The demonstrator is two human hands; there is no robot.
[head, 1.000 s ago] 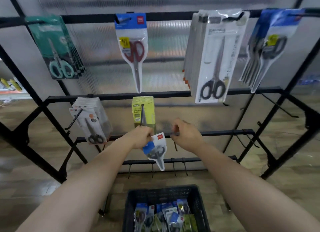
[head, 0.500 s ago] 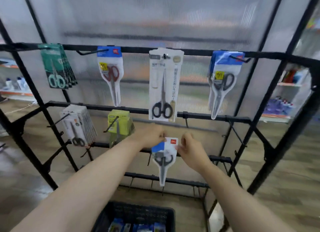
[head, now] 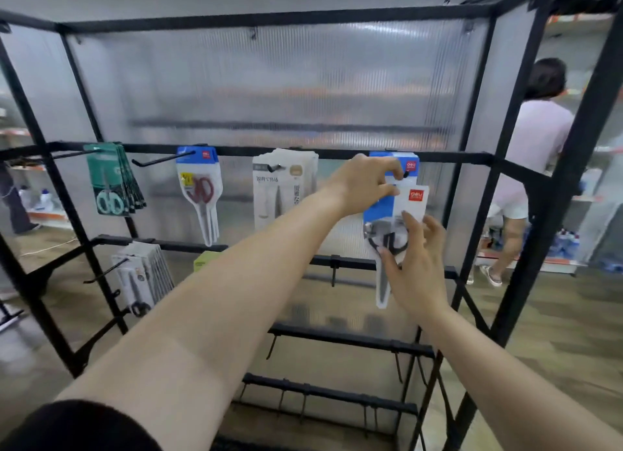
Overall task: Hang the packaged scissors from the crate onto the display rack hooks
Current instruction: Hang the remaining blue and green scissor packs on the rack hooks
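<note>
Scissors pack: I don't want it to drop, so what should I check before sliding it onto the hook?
1. Left hand pinches the pack at its top: ok.
2. Right hand rests on its lower part: ok.
3. Pack's hole lined up with the hook: cannot tell, fingers cover it.
4. Hook's tip bare: ok.
5. Same blue packs hang behind: ok.

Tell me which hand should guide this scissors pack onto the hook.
Left. The left hand pinches the scissors pack at its top edge, right beside the hook on the upper bar, so it can likely steer the hole. The right hand only touches the lower part, by the handles.
</note>
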